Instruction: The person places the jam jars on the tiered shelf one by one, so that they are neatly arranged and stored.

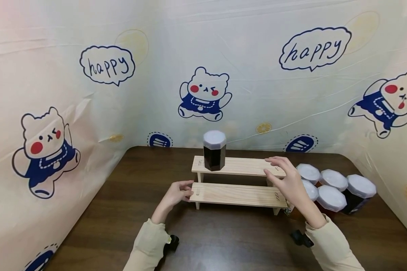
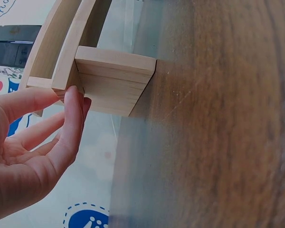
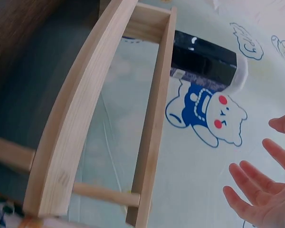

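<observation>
A two-step wooden rack (image 1: 237,194) stands on the brown table. My left hand (image 1: 178,195) is at the left end of the lower step. In the left wrist view, that hand (image 2: 35,156) pinches the step's corner between thumb and fingers. On the left part of the upper step stands a dark jar (image 1: 214,156) with a white lid, upright. Over the rack's right end hovers my right hand (image 1: 289,182), fingers spread. The right wrist view shows this hand (image 3: 268,190) apart from the rack and holding nothing.
Several white-lidded jars (image 1: 331,197) are grouped on the table, right of the rack and partly behind my right hand. A printed cloth (image 1: 203,45) with bears hangs around the table (image 1: 129,180) at the back and sides.
</observation>
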`<state>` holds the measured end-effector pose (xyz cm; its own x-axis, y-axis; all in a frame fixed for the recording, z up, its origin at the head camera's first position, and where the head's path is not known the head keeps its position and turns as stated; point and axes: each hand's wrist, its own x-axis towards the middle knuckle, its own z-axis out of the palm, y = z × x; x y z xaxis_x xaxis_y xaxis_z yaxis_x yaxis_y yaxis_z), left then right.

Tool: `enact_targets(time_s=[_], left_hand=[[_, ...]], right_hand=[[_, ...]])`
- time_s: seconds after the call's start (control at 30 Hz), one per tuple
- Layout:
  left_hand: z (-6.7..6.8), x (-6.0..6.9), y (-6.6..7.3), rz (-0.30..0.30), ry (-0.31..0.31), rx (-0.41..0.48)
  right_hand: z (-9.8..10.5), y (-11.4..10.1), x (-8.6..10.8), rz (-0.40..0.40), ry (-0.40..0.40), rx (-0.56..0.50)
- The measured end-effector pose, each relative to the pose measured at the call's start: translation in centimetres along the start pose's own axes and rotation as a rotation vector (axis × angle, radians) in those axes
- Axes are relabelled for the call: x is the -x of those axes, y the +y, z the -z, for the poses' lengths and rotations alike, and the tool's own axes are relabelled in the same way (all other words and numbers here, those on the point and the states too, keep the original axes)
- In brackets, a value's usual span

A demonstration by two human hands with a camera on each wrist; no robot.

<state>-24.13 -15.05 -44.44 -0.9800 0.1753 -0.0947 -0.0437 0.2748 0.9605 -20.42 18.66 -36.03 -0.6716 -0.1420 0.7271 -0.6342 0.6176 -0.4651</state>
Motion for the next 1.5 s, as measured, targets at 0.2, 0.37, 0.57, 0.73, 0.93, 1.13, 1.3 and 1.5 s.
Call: enact_targets(time_s=[0.2,0.37,0.57,0.73,0.93,1.13,1.3,1.5], left_hand=[[0.1,0.1,0.2,0.015,0.009,-0.006],[0.1,0.1,0.3,0.01,0.007,0.0],[0.1,0.0,0.2,0.0,0.006,-0.004],[0.1,0.0,0.1,-0.011,0.002,-0.019],[0.0,0.1,-0.1,-0.023,-0.004,-0.008],[0.0,0.1,-0.1,-0.02,-0.011,-0.005],[0.0,0.2,-0.1,-0.023,-0.012,-0.004],[0.1,0.2,-0.1,-0.037,-0.012,0.015]], right_hand=[[1.3,0.6,0.8,-0.013,-0.012,0.051],[2.3,1.0,1.4,-0.027,-0.023,0.101],[3.4,1.6,2.4,-0.042,-0.022,0.134],[4.5,2.2,3.4,-0.054,-0.017,0.138],[6.0,2.6,4.5,-0.127,-0.045,0.151],[7.2,3.1,5.7,-0.155,-0.027,0.215],[8.0,3.6,6.6,-0.172,0.0,0.208],[9.1,3.9,7.4,-0.257,-0.046,0.211]])
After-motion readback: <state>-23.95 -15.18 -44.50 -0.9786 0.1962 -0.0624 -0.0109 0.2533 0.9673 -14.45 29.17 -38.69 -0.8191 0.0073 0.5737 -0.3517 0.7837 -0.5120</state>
